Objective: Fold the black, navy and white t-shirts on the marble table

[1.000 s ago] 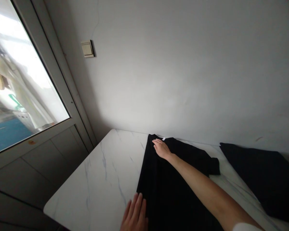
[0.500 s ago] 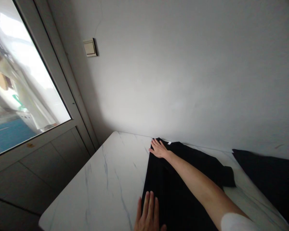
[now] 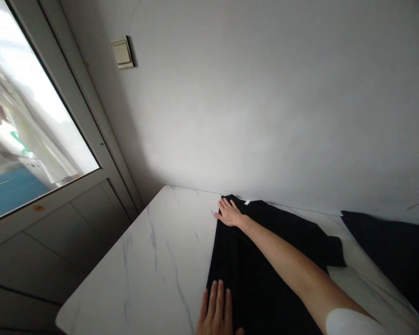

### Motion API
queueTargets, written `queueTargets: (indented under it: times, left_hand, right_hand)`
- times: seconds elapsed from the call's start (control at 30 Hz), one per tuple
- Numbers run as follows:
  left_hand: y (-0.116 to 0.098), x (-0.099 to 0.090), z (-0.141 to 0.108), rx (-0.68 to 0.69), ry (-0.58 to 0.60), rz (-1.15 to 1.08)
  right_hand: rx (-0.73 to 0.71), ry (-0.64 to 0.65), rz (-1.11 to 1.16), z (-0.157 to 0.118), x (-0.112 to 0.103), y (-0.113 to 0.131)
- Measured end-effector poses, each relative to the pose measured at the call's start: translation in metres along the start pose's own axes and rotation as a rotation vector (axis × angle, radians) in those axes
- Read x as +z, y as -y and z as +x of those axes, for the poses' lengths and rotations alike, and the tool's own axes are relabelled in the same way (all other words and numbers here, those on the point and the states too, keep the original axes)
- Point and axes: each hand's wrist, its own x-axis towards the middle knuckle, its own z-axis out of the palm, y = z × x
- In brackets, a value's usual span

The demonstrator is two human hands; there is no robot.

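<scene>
A black short-sleeved shirt (image 3: pixel 265 288) lies on the white marbled table (image 3: pixel 143 274), one side forming a straight edge on the left and a sleeve spread to the right. A small white label shows at its collar. My right hand (image 3: pixel 229 213) rests flat on the shirt's far left corner, fingers spread, with the forearm crossing over the cloth. My left hand (image 3: pixel 216 309) lies flat on the near part of the same left edge, fingers stretched out and partly cut off by the bottom of the view. Neither hand grips the cloth.
Another dark cloth (image 3: pixel 394 251) lies at the table's right, near the wall (image 3: pixel 265 102). The table's far edge meets this wall, which carries a light switch (image 3: pixel 123 52). A framed door with a glass pane (image 3: pixel 56 107) stands at the left.
The view has shifted slightly, so the switch and door sit a little higher and further left. Both hands stay flat on the shirt in nearly the same places.
</scene>
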Motion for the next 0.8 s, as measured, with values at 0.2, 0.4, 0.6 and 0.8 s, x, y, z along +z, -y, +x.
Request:
queueTargets:
  times: [0.2,0.4,0.6,0.8]
  left_hand:
    - [0.009,-0.032,0.038,-0.124,0.18,-0.065]
    - [0.009,-0.03,0.039,-0.178,0.241,-0.092]
    - [0.01,-0.02,0.018,-0.156,0.187,-0.056]
    - [0.016,-0.019,-0.039,-0.068,0.086,0.01]
  right_hand:
    - [-0.003,0.042,0.042,-0.009,-0.005,0.008]
    - [-0.239,-0.035,0.026,-0.051,0.017,0.027]
    - [-0.236,-0.003,0.055,-0.07,0.027,0.036]
    - [-0.222,0.005,0.045,-0.068,0.023,0.036]
